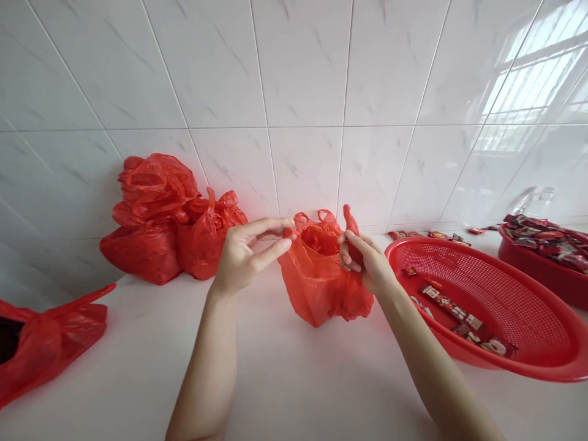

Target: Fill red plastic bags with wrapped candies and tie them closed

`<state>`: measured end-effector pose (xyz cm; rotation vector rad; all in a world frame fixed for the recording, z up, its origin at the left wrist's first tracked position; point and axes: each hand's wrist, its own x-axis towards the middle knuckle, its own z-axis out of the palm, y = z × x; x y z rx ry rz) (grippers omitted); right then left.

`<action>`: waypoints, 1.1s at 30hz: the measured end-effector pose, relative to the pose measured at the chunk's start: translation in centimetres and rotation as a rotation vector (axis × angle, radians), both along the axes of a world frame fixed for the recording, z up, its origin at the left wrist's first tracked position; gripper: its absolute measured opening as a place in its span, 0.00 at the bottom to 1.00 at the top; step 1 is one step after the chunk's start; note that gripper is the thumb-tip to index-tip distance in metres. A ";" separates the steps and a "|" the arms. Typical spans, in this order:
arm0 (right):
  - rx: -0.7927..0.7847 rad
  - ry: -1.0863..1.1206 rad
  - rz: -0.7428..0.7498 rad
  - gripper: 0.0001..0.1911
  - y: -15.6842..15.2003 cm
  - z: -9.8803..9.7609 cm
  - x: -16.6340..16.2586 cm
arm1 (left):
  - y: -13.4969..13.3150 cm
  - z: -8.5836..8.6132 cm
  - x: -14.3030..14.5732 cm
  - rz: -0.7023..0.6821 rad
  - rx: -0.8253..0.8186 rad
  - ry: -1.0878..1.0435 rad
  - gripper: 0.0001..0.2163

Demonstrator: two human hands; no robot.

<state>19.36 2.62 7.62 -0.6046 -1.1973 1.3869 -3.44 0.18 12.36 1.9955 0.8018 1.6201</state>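
A red plastic bag hangs between my hands over the white table, its mouth towards the wall. My left hand pinches one of its handles between thumb and fingers. The other handle is gripped in my right hand, its end sticking up above the thumb. Behind the held bag, the looped handles of another red plastic bag show; whether that one is separate I cannot tell. What the held bag contains is hidden.
Several filled red bags are piled at the wall on the left. Another red bag lies at the left edge. A red basket with wrapped snacks stands right, beside a fuller red basket. Loose packets lie behind.
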 end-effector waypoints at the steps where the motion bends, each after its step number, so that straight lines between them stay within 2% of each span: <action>1: 0.006 -0.080 -0.004 0.13 -0.4 0.2 0.1 | -0.2 0.1 -0.2 -0.071 0.006 0.055 0.09; 3: 0.034 -0.239 -0.003 0.09 -1.4 0.6 0.1 | -0.8 0.2 -0.1 -0.217 0.005 0.147 0.09; 5: 0.086 -0.378 0.029 0.07 -2.4 0.9 -0.1 | -1.1 0.0 0.4 -0.279 -0.003 0.195 0.10; 9: 0.211 -0.510 0.219 0.06 -3.7 1.4 -0.4 | -0.8 -0.8 2.1 -0.181 -0.029 0.210 0.09; 14: 0.240 -0.468 0.363 0.09 -4.1 1.6 -0.7 | -0.5 -1.4 3.3 -0.131 -0.074 0.180 0.10; 18: 0.237 -0.458 0.343 0.25 -3.9 1.4 -0.8 | -0.9 -1.3 3.4 -0.173 -0.102 0.175 0.13; 21: 0.164 -0.446 0.308 0.28 -3.8 1.4 -0.4 | -0.9 -1.0 2.9 -0.139 -0.083 0.201 0.16; 25: 0.077 -0.448 0.260 0.29 -3.7 1.6 0.2 | -0.9 -0.6 2.3 -0.063 -0.033 0.391 0.10; 28: 0.025 -0.370 0.230 0.25 -3.4 1.6 0.4 | -1.5 -0.4 2.5 -0.050 0.041 0.413 0.04; 31: 0.010 -0.262 0.206 0.20 -3.1 1.5 0.5 | -2.3 -0.4 3.0 -0.091 0.090 0.488 0.05; 33: 0.011 -0.239 0.207 0.18 -2.9 1.5 0.5 | -2.7 -0.5 3.3 -0.128 0.066 0.575 0.08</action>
